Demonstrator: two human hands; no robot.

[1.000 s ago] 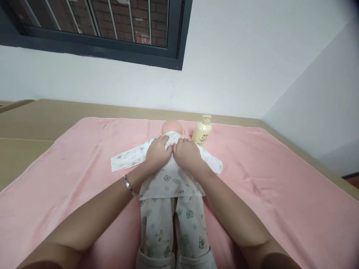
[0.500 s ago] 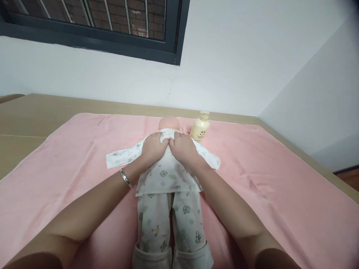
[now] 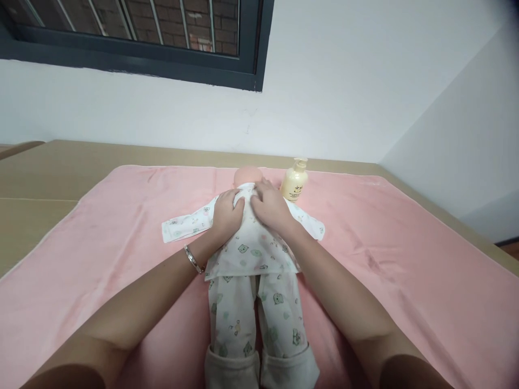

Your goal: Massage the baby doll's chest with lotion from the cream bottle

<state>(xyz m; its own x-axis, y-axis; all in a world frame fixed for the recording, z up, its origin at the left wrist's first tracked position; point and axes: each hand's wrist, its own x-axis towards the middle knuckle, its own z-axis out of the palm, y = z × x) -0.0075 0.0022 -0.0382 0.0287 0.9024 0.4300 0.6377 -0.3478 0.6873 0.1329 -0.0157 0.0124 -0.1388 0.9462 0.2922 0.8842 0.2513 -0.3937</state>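
Observation:
A baby doll (image 3: 252, 254) in a white printed top and trousers lies face down, its head (image 3: 247, 175) toward the wall. My left hand (image 3: 227, 213) rests flat on the left side of its upper back, fingers stretched out over the shoulder. On the other side, my right hand (image 3: 272, 205) lies on the upper back near the neckline, its fingers extended. Both thumbs point inward with a gap between them. The sleeves spread out to either side. A silver bracelet (image 3: 193, 259) circles my left wrist.
Under the doll a pink blanket (image 3: 121, 232) covers much of the wooden surface (image 3: 77, 167). A pale yellow pump bottle (image 3: 294, 181) stands beyond the right sleeve. Behind are a white wall (image 3: 324, 97) and a dark-framed barred window (image 3: 162, 62).
My hands have moved apart, and the gap between the thumbs is wider. The right hand has shifted up toward the neckline. The whole view has shifted slightly.

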